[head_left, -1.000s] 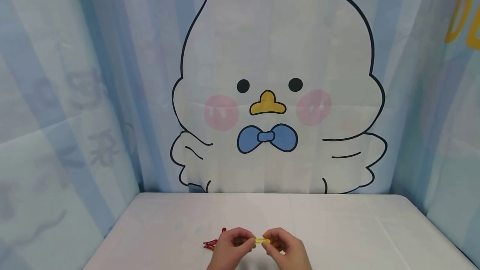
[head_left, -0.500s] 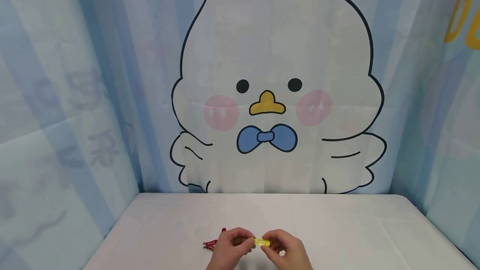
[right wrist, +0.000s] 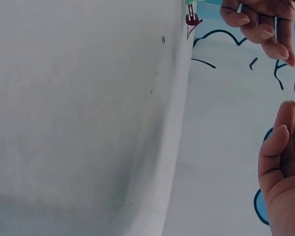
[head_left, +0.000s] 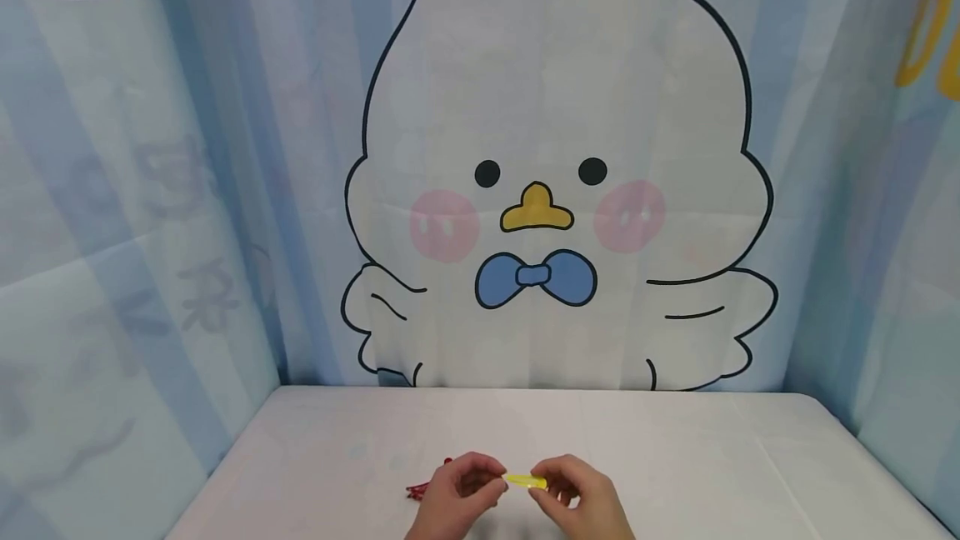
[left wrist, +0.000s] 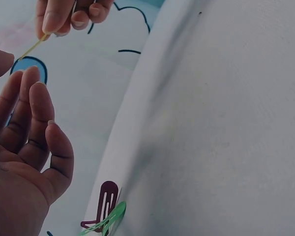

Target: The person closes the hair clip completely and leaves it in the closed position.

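Left hand (head_left: 459, 497) is pinching the narrow end of a yellow hair clip (head_left: 527, 481) between thumb and index fingertip; its other fingers are curving loosely. Right hand (head_left: 585, 497) is pinching the opposite, wider end with thumb and fingertips. The yellow hair clip is extending almost horizontally between the two hands, above the bench (head_left: 712, 457). Beside the left hand, on its outer side, a dark red hair clip (left wrist: 107, 186) is resting on the bench; a green hair clip (left wrist: 119, 209) is overlapping it in the left wrist view. Behind the bench, a blue-and-white striped curtain (head_left: 832, 190) is hanging, displaying a cartoon bird (head_left: 547, 90) with a blue bow tie (head_left: 534, 275)
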The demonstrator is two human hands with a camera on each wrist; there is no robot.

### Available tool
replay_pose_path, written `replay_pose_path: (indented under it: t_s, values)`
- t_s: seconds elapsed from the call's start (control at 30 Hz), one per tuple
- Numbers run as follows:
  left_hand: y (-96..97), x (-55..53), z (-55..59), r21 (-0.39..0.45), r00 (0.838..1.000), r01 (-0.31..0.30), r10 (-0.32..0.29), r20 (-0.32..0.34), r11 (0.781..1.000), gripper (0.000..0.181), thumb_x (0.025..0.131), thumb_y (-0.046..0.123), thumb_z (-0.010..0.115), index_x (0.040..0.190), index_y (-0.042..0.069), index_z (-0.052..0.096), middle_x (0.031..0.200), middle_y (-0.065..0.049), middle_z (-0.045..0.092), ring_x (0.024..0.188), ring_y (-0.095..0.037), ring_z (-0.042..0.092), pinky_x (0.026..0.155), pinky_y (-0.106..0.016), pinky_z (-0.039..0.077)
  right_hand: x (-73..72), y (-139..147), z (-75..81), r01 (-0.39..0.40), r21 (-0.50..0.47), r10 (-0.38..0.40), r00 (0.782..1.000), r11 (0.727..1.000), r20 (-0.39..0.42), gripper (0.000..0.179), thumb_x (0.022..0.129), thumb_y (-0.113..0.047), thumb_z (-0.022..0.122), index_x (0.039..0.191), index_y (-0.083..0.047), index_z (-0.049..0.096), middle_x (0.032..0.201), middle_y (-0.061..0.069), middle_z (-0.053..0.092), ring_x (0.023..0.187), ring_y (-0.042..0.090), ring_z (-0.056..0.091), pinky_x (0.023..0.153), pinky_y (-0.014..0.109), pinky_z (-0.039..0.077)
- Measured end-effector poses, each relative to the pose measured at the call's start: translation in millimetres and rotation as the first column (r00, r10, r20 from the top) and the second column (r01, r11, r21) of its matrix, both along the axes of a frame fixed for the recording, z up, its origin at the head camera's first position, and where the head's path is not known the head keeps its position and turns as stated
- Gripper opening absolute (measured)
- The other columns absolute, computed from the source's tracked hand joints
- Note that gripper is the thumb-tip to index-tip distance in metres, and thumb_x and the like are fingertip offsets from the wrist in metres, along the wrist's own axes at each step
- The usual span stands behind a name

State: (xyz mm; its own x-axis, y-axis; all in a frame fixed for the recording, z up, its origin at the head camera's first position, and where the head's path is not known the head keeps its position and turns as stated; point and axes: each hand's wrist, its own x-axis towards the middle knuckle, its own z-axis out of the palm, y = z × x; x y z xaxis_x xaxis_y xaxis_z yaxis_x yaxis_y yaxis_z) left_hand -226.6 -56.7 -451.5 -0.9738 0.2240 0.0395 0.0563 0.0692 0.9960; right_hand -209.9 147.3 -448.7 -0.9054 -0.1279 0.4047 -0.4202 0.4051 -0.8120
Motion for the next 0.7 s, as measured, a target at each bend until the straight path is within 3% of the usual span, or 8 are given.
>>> replay_pose_path:
  t_s: [0.13, 0.27, 0.53, 0.7]
  values:
    - [-8.0, -1.9, 1.2, -0.035, 0.999, -0.019, 0.018, -0.030, 0.999, 0.021, 0.093, 0.013, 0.072, 0.108, -0.002, 0.068, 0.093, -0.003, 0.069, 0.081, -0.019, 0.064, 0.074, -0.035, 0.054, -2.8, 4.3, -0.9, 0.009, -0.006, -0.009, 0.998, 1.000, -0.062, 0.021, 0.080, -0.001, 0.083, 0.094, -0.010, 0.071, 0.084, -0.007, 0.064, 0.069, 0.005, 0.055, 0.059, 0.024, 0.049]
    - [-18.9, -4.6, 3.6, -0.058, 0.998, -0.043, 0.040, -0.046, 0.997, 0.021, 0.093, 0.012, 0.071, 0.109, -0.002, 0.068, 0.093, -0.003, 0.069, 0.082, -0.019, 0.064, 0.071, -0.034, 0.054, -6.8, 11.4, 1.5, 0.044, -0.023, -0.045, 0.996, 0.999, -0.075, 0.022, 0.079, 0.000, 0.083, 0.093, -0.011, 0.072, 0.083, -0.008, 0.065, 0.068, 0.006, 0.054, 0.059, 0.024, 0.048]
    - [-53.2, -9.5, 4.3, -0.096, 0.995, -0.064, 0.056, -0.081, 0.993, 0.025, 0.095, 0.014, 0.069, 0.112, -0.005, 0.066, 0.098, -0.006, 0.070, 0.085, -0.020, 0.061, 0.070, -0.032, 0.054, -17.0, 25.2, 2.0, 0.081, 0.000, -0.080, 0.987, 0.997, -0.137, 0.025, 0.077, 0.002, 0.084, 0.091, -0.015, 0.072, 0.080, -0.011, 0.061, 0.067, 0.006, 0.054, 0.058, 0.024, 0.046]
    - [-67.2, -12.8, 0.8, -0.136, 0.992, -0.109, 0.100, -0.077, 0.985, 0.025, 0.095, 0.015, 0.070, 0.112, -0.003, 0.066, 0.097, -0.006, 0.069, 0.084, -0.022, 0.063, 0.070, -0.033, 0.056, -21.8, 31.0, 5.5, 0.115, 0.021, -0.113, 0.991, 0.993, -0.077, 0.023, 0.078, 0.001, 0.083, 0.091, -0.014, 0.072, 0.079, -0.010, 0.060, 0.067, 0.007, 0.052, 0.058, 0.024, 0.046]
